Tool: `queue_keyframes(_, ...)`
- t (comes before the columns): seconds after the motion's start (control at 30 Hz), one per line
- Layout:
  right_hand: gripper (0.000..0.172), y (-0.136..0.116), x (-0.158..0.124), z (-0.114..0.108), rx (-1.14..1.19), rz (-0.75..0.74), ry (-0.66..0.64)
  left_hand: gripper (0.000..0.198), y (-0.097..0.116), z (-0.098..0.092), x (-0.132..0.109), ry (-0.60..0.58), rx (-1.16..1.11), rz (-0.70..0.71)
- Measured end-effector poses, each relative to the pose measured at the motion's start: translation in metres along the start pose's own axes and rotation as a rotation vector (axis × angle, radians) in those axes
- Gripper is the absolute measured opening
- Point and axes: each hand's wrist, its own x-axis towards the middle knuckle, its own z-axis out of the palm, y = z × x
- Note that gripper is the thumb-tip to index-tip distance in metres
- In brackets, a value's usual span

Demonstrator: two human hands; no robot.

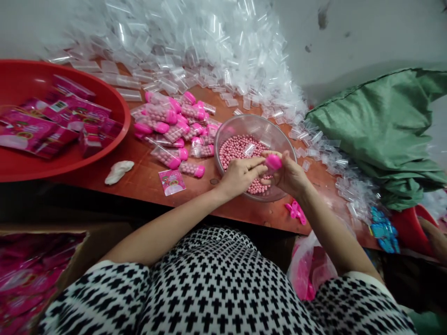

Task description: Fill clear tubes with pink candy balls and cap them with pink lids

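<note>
Both my hands meet above a clear round bowl (226, 181) of small pink beads (237, 148). My right hand (292, 174) is closed around a clear tube with a bright pink cap (274, 162), its thumb beside the cap. My left hand (240, 176) reaches the tube from the left, fingers pressed together at it; whether it grips the tube or something small is hidden. A small clear tube (249, 149) lies on the beads. Left of the bowl is a pile of bead-filled tubes with pink caps (174, 130).
A red basin (120, 135) of pink packets stands left, near a white lump (119, 172) and a pink card (172, 182). Empty clear tubes (209, 42) are heaped behind. Pink pieces (296, 212), a green sack (384, 130) and blue pieces (383, 230) lie right.
</note>
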Motion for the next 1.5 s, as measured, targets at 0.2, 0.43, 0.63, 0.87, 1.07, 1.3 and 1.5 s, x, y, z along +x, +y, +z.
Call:
queue_keyframes(0.2, 0.04, 0.004, 0.075, -0.04, -1.212, -0.363, -0.119, 0.026, -0.025, -0.084, 0.037, 0.298, 0.208, -0.058)
queue_keyframes(0.43, 0.03, 0.015, 0.12, -0.038, -1.841, -0.475, -0.525, 0.04, -0.057, -0.144, 0.046, 0.439, 0.562, -0.109)
queue_keyframes(0.63, 0.023, 0.016, 0.116, 0.005, -1.971, -0.742, -0.708, 0.032, -0.042, -0.105, 0.019, 0.292, 0.48, 0.033)
queue_keyframes(0.87, 0.022, 0.033, 0.099, 0.031, -1.414, -0.558, -0.649, 0.032, -0.022, -0.093, 0.005, 0.257, 0.483, 0.057)
queue_keyframes(1.07, 0.038, 0.03, 0.071, 0.011, -0.335, -0.285, -0.204, 0.039, -0.01, -0.075, 0.003, 0.164, 0.388, 0.018)
queue_keyframes(1.3, 0.048, 0.017, 0.035, 0.014, 0.015, -0.239, 0.006, 0.034, -0.004, -0.029, 0.012, 0.007, 0.19, -0.095)
queue_keyframes(1.5, 0.048, 0.005, 0.019, -0.013, -0.439, -0.471, 0.071, 0.022, -0.016, -0.016, 0.019, -0.068, 0.096, -0.074)
